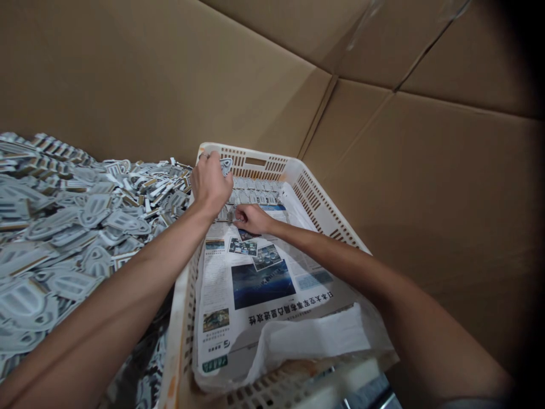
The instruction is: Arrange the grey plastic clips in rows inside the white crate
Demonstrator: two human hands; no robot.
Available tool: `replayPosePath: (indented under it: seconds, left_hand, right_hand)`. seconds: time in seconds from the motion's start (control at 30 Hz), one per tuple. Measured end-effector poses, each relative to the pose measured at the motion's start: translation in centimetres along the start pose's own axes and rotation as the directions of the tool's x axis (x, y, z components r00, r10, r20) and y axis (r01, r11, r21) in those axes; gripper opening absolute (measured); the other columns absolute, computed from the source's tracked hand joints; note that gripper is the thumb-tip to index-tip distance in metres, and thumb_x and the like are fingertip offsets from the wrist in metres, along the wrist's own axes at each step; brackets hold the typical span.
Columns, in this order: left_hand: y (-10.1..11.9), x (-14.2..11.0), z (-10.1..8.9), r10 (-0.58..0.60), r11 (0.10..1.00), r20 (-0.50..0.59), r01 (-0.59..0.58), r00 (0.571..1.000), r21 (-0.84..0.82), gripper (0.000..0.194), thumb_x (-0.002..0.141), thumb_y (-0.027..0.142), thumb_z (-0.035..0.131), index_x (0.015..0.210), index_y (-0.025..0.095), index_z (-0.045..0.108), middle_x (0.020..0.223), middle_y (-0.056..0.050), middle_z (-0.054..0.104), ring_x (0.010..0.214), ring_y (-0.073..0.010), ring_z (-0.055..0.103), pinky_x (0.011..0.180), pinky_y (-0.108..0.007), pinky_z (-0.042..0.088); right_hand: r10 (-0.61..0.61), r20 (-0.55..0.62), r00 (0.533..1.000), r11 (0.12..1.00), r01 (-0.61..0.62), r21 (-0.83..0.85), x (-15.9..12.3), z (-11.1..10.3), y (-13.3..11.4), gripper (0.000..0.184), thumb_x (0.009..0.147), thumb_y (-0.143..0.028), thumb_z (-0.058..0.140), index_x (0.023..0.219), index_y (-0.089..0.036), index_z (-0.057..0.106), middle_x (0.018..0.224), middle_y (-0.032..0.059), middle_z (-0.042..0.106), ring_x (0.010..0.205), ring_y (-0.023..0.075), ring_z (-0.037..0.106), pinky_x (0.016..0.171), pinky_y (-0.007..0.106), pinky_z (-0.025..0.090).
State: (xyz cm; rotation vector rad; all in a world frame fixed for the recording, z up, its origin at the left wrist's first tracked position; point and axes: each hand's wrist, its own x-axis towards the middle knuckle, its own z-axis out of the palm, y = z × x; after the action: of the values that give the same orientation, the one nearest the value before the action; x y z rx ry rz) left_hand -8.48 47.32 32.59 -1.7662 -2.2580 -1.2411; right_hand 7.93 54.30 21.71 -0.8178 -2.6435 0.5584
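Note:
My left hand (209, 180) is closed around a few grey-white flat shield-shaped parts (225, 165), held over the far left corner of a white slotted plastic crate (323, 213). My right hand (250, 218) is pinched on one small part at the near edge of the rows of the same parts (255, 197) laid along the crate's far end. A sheet of newspaper (255, 284) lines the crate's bottom under them.
A big heap of the same grey-white parts (63, 227) lies to the left of the crate. Brown cardboard sheets (426, 182) cover the surface behind and to the right. A white plastic film (315, 338) is crumpled at the crate's near end.

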Motion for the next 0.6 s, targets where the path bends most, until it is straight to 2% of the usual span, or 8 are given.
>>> replayPosePath:
  seconds: [0.27, 0.6]
  left_hand:
    - [-0.2, 0.1, 0.3, 0.015, 0.999, -0.022, -0.014, 1.0, 0.029, 0.033, 0.089, 0.029, 0.056, 0.118, 0.017, 0.064, 0.126, -0.021, 0.064, 0.117, -0.0383, 0.062, 0.1, -0.051, 0.051]
    - [-0.2, 0.1, 0.1, 0.014, 1.0, -0.02, -0.013, 1.0, 0.028, 0.035, 0.088, 0.029, 0.055, 0.121, 0.019, 0.064, 0.126, -0.02, 0.065, 0.117, -0.0372, 0.061, 0.1, -0.051, 0.051]
  right_hand:
    - [-0.092, 0.016, 0.996, 0.995, 0.093, -0.023, 0.4, -0.5, 0.1, 0.013, 0.083, -0.022, 0.068, 0.081, -0.018, 0.056, 0.076, -0.0028, 0.052, 0.071, 0.0129, 0.047, 0.07, 0.024, 0.033]
    - [-0.088, 0.055, 0.995, 0.995, 0.091, -0.045, 0.4, -1.1, 0.1, 0.012, 0.087, -0.023, 0.073, 0.088, -0.015, 0.065, 0.078, -0.0013, 0.056, 0.072, 0.0127, 0.048, 0.072, 0.023, 0.034]
